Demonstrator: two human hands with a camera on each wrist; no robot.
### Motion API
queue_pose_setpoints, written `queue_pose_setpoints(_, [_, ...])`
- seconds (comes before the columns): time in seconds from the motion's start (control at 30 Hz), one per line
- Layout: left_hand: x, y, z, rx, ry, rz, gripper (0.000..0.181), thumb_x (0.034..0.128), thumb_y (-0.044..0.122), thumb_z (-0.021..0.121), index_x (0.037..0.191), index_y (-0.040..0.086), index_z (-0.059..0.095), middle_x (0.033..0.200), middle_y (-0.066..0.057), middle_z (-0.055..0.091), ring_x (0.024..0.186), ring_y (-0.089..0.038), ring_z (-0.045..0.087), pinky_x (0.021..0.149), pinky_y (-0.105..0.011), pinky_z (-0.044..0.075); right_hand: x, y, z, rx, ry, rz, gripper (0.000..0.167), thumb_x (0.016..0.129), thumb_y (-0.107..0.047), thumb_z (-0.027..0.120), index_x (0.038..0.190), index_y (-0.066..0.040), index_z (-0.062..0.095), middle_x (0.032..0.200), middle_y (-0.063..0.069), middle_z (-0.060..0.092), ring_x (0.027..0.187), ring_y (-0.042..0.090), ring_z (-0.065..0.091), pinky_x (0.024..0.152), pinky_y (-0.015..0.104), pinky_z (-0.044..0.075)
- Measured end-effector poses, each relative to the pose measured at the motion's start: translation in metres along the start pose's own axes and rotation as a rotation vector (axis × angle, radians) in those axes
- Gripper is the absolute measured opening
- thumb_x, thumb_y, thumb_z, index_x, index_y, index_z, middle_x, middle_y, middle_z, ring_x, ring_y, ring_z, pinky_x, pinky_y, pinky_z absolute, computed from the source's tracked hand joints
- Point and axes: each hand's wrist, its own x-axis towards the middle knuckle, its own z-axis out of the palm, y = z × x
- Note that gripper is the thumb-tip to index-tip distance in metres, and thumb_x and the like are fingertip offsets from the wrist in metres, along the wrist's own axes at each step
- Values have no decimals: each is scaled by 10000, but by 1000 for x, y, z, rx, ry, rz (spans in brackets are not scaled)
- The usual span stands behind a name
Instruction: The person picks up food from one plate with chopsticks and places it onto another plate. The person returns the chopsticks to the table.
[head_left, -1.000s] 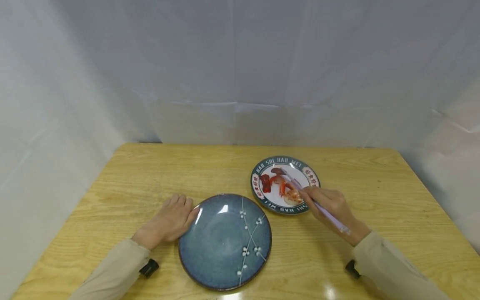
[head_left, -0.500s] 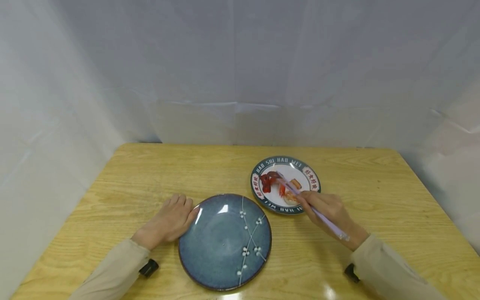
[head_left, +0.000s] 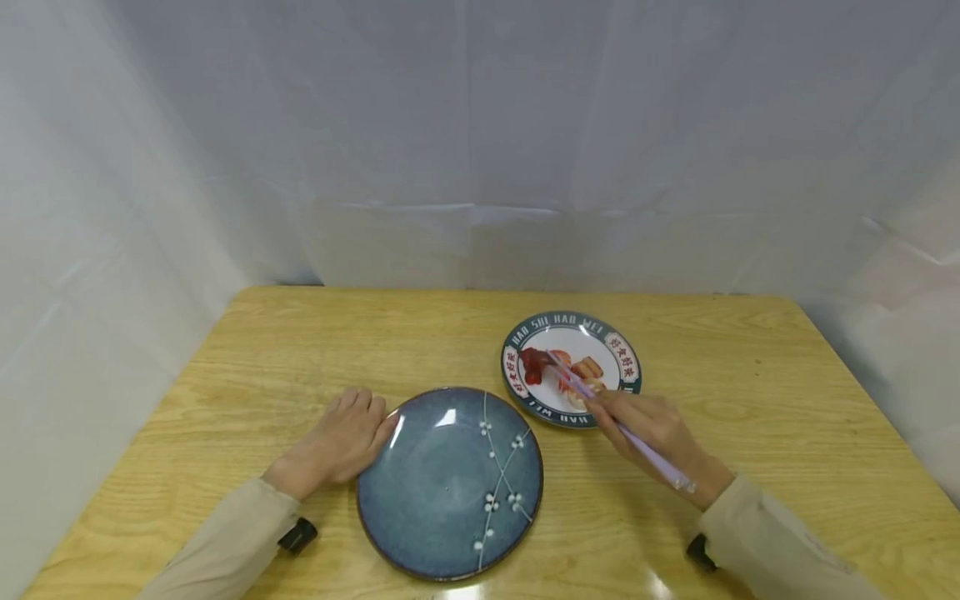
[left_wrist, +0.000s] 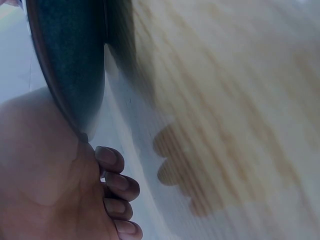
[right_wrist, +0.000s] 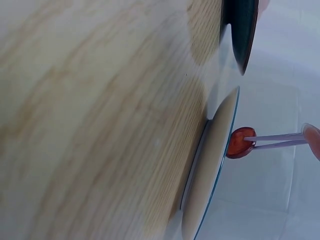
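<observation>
In the head view, the table (head_left: 420, 333) carries a blue plate (head_left: 438, 475) toward its near edge, a little left of the middle, and a smaller patterned plate (head_left: 581, 340) toward the far edge, right of the middle. The left hand (head_left: 343, 440) holds the blue plate's left rim, thumb over it. The right hand (head_left: 669, 432) grips lilac chopsticks (head_left: 660, 461), whose tips meet a dark red piece (head_left: 536, 361) on the patterned plate's left part, near other food pieces (head_left: 589, 368). All the food in view is at that plate, so the picking looks barely begun. In the left wrist view, the blue rim meets the hand, its fingers loosely bent beside it. In the right wrist view, the tips touch the piece behind the patterned rim; whether it is lifted clear cannot be told, so carrying it off seems not yet done.
</observation>
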Motion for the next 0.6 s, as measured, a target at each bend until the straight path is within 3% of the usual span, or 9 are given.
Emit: queue_pose_setpoints(0.6, [-1, 1, -3, 9, 0, -5, 268, 1029, 241, 416, 816, 84, 452, 815, -82, 442, 841, -294, 442, 760, -449, 371, 8, -13, 1, -4, 23, -50, 356, 1014, -178, 498, 723, -13, 622, 714, 82, 663, 608, 222, 677, 543, 295, 530])
